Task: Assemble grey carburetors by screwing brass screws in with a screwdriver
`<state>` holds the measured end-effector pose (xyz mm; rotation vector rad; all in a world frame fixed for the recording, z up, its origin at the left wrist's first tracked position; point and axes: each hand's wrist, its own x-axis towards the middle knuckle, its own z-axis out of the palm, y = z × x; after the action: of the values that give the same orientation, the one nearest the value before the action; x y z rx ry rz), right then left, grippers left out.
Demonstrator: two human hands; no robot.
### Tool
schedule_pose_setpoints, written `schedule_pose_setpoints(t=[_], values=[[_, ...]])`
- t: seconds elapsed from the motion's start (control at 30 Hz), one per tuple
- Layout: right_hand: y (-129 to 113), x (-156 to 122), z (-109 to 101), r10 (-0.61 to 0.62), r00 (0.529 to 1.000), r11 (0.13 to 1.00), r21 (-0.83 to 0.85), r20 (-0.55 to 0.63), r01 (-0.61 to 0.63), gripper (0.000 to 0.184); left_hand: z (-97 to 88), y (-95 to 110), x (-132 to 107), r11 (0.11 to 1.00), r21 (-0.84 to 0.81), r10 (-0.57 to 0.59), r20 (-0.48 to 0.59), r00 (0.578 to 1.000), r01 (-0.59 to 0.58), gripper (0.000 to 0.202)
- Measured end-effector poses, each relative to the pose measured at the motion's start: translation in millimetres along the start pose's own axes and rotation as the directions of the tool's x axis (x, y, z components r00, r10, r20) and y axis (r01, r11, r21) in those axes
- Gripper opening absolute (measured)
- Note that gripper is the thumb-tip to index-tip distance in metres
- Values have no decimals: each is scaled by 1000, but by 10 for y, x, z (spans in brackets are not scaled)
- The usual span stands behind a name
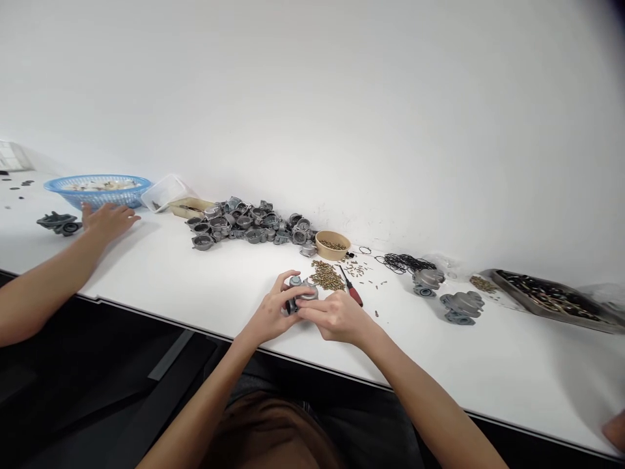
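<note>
Near the table's front edge, my left hand (pixel 275 310) is closed around a grey cast-metal housing (pixel 295 283). My right hand (pixel 338 316) presses its thumb and index finger against the near right side of the same housing. The fingers cover much of the part, so any small piece between them is hidden. Just beyond my hands lies a pile of small brass-coloured screws (pixel 327 275). A screwdriver (pixel 352 291) with a red and black handle rests on the table beside the screws, close to my right hand.
Many grey housings (pixel 254 225) are heaped at the back, next to a tan bowl (pixel 342 246) of brass pieces. Black rings (pixel 403 262), two assembled housings (pixel 463 307) and a long tray (pixel 561 301) stand right. Another person's hand (pixel 106 223) is by a blue basket (pixel 63 185).
</note>
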<state>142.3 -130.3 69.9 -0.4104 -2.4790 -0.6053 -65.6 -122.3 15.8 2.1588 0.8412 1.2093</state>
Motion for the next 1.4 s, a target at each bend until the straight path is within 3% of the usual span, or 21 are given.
schedule_pose_setpoints(t=[0.13,0.2,0.23,0.27,0.3,0.33,0.4,0.43,0.5,0.6,0.73,0.87,0.97,1.2,1.4], values=[[80,-8,-151,94,982,990,118,-161,-75,35,-39,35,-13,1000,-16,3,2,1000,-3,33],[205,-57,-281,260,946,964,115,-192,-241,32,-61,62,-10,999,-37,-5,16,1000,5,34],[280,-92,-348,390,903,921,83,-178,-381,30,-66,79,-5,999,-45,-12,23,1000,13,33],[358,-130,-410,542,828,839,24,-142,-544,28,-62,96,3,998,-52,-21,25,999,23,32],[433,-169,-462,696,715,712,-66,-72,-700,27,-49,113,13,998,-57,-32,17,999,33,32],[503,-207,-499,822,569,562,-178,12,-808,27,-27,129,26,997,-62,-43,2,999,43,31],[613,-277,-516,945,284,327,-391,165,-860,30,39,151,55,995,-72,-68,-33,997,65,32],[651,-307,-497,956,181,271,-459,229,-846,32,78,155,69,994,-75,-79,-48,996,75,33],[695,-352,-412,940,72,245,-512,334,-823,34,150,147,89,993,-78,-93,-74,993,88,39],[708,-379,-239,891,1,270,-525,455,-807,33,210,105,99,990,-96,-110,-94,989,101,60],[699,-377,-72,872,9,312,-540,490,-782,28,201,52,104,973,-153,-188,-84,978,174,75],[696,-393,-17,889,76,345,-551,452,-760,19,178,49,114,937,-242,-257,10,966,252,78],[702,-406,-25,903,132,358,-549,408,-755,17,178,62,109,930,-261,-265,15,964,259,75],[748,-367,-219,945,259,324,-500,197,-803,14,166,75,81,941,-250,-235,-1,972,227,69],[798,-361,-389,931,364,345,-326,4,-880,14,168,110,72,944,-234,-245,-28,969,232,65]])
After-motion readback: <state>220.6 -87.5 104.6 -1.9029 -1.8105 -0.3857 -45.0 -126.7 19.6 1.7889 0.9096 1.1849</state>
